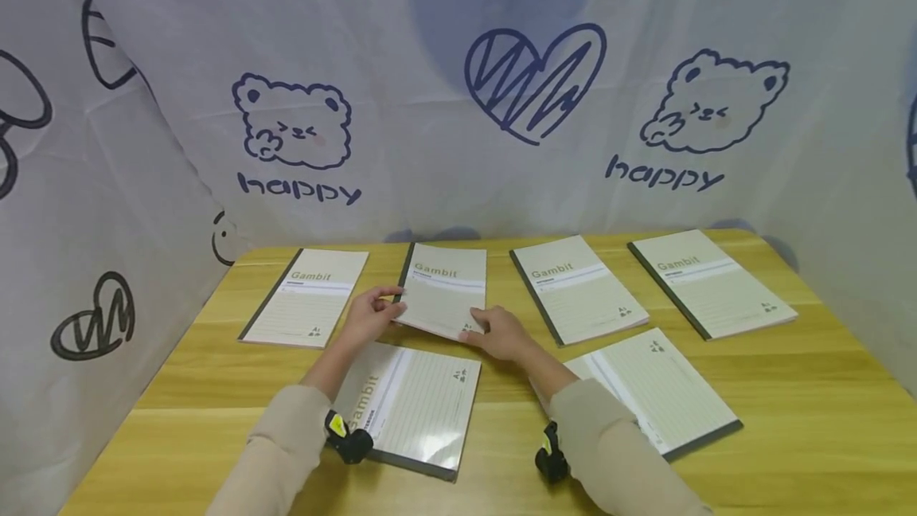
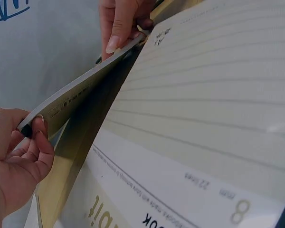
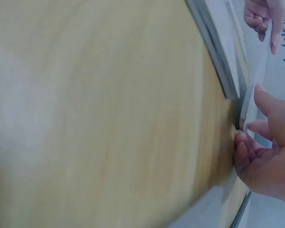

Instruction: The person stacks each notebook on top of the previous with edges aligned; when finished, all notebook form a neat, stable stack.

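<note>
Both hands hold one white Gambit notebook (image 1: 446, 302) with a dark spine in the middle of the back row. The left hand (image 1: 368, 315) pinches its spine edge near the lower left corner, thumb above and fingers beneath. At the lower right corner the right hand (image 1: 505, 333) grips it between thumb and fingers. In the left wrist view the near edge of the held notebook (image 2: 78, 90) is raised, showing its underside. Just below lies another notebook (image 1: 423, 404), turned sideways with its spine toward the front and partly covered by the left forearm.
One notebook (image 1: 306, 297) lies at the back left. Two more, a tilted notebook (image 1: 580, 289) and a far right notebook (image 1: 712, 283), complete the back row. A notebook (image 1: 673, 388) at the front right is partly behind the right sleeve (image 1: 609, 428). A printed curtain (image 1: 430, 166) hangs behind the wooden table (image 1: 802, 420).
</note>
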{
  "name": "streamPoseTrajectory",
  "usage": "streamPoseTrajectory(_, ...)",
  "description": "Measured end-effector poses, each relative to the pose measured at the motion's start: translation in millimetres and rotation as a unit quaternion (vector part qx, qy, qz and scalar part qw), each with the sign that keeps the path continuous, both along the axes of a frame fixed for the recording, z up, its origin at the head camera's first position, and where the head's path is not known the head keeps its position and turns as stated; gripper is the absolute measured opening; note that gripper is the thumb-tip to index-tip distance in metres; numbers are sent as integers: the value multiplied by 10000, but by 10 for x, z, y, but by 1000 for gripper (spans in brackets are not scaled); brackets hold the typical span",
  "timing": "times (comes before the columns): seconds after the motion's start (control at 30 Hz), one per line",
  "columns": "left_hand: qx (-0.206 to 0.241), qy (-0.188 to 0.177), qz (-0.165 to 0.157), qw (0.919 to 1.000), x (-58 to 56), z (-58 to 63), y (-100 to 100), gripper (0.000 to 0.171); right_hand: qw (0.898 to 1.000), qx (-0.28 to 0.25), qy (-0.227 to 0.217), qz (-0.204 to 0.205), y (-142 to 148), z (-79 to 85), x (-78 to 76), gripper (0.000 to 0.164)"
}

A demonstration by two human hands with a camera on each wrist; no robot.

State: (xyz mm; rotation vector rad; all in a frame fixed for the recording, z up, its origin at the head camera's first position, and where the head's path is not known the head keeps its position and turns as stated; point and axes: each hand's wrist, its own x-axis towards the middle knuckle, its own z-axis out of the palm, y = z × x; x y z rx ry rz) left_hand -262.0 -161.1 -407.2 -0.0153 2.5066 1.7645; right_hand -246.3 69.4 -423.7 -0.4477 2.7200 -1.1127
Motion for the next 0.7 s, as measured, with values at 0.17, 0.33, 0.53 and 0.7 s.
streamPoseTrajectory(0.17, 773, -229, 145, 9966, 34, 5, 68, 34, 9986, -404, -280, -206, 66, -7, -14, 49)
streamPoseTrajectory(0.33, 1309, -257, 391, 9903, 80, 3, 164, 34, 9892, -1131, -619, -694, 132, -56, -14, 46)
streamPoseTrajectory(0.53, 1665, -134, 193, 9858, 159, -5, 198, 38, 9666, -2120, -1214, -779, 275, -10, 8, 49)
streamPoseTrajectory(0.7, 1903, -90, -124, 9816, 213, -37, 202, 41, 9648, -2140, -1324, -760, 359, 28, 5, 51)
